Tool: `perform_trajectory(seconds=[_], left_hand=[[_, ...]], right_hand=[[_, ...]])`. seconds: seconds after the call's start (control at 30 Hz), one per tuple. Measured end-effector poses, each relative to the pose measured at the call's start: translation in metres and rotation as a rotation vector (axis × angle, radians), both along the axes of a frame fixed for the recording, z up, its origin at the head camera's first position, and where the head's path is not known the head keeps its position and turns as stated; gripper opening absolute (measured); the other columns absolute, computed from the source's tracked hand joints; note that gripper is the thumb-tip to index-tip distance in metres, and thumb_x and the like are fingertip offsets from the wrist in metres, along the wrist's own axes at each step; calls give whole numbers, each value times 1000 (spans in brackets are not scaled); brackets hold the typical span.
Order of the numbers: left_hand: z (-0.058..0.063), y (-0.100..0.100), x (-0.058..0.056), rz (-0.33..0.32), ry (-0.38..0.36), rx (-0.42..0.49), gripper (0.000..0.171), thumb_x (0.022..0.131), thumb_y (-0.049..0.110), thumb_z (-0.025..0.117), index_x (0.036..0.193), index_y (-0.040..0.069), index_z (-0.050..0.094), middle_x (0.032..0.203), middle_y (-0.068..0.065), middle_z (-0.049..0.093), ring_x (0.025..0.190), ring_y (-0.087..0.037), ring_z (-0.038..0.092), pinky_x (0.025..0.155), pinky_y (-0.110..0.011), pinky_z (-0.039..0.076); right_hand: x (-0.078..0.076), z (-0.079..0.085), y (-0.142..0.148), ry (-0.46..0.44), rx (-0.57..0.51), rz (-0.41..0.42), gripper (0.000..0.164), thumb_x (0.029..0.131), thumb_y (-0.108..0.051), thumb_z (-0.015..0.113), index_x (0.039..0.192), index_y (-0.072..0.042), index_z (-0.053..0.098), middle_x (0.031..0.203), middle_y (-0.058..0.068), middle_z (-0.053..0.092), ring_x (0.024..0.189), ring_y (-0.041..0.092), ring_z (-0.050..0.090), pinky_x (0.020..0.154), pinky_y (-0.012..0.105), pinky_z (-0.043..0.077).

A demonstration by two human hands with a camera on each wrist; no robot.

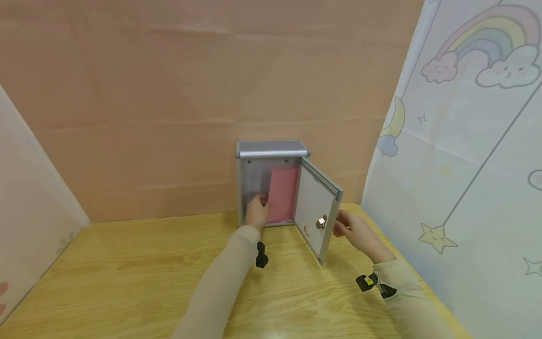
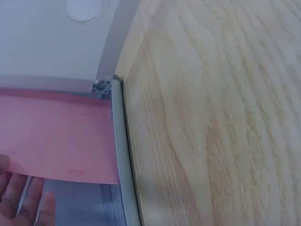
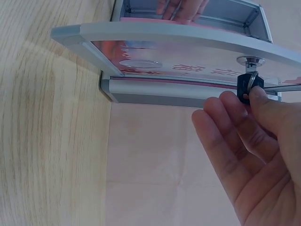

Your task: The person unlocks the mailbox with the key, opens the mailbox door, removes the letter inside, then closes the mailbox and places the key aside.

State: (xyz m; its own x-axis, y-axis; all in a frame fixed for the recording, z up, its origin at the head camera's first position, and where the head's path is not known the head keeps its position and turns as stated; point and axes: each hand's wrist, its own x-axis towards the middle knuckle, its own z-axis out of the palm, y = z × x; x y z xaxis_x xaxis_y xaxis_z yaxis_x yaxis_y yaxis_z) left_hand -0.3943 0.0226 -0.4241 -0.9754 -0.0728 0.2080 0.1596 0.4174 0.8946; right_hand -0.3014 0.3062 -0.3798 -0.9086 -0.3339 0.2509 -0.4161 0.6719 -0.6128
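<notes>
A silver-grey metal mailbox (image 1: 273,149) stands at the back of the table with its door (image 1: 313,205) swung out to the right. Inside it, a pink envelope (image 1: 282,195) stands upright and leans toward the hinge side. My left hand (image 1: 257,213) reaches into the box and pinches the envelope's left edge, thumb on the near face. Outside the door, my right hand (image 1: 357,233) holds the black-headed key (image 3: 243,88) between thumb and fingers. The key sits in the door's lock (image 3: 250,61), with a metal ring through its head.
A light wood table (image 1: 127,273) carries the box. Behind it hangs a creased tan backdrop (image 1: 169,103). A white sheet with cartoon drawings (image 1: 457,165) borders the right side, and another pale sheet (image 1: 29,202) stands on the left.
</notes>
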Motion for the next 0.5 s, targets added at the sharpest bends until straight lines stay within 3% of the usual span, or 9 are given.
perform_trajectory(seconds=[0.1,0.23,0.4,0.5], left_hand=[[2,3,6,57,99,-94,15,96,20,61,105,8,65,91,-6,68,75,-19,62,65,-34,52],[7,5,15,110,289,-237,10,96,20,62,96,11,67,85,-2,68,69,-14,61,60,-29,51],[22,0,29,95,511,-264,10,96,18,61,94,10,66,86,-3,68,72,-14,64,62,-28,53],[30,-7,35,72,596,-250,9,95,17,62,93,10,66,83,-2,67,71,-13,63,61,-26,53]], right_hand=[[2,-1,-1,1,2,-1,14,99,-8,53,108,0,59,90,9,68,75,15,66,68,29,58],[3,-1,0,-1,6,5,15,100,-9,52,109,0,59,91,9,68,76,17,67,69,32,58],[5,0,2,-3,7,6,17,99,-8,52,112,2,58,92,11,68,77,22,68,68,28,58],[7,0,4,-5,6,10,19,100,-10,52,112,2,57,93,11,68,78,21,67,68,28,58]])
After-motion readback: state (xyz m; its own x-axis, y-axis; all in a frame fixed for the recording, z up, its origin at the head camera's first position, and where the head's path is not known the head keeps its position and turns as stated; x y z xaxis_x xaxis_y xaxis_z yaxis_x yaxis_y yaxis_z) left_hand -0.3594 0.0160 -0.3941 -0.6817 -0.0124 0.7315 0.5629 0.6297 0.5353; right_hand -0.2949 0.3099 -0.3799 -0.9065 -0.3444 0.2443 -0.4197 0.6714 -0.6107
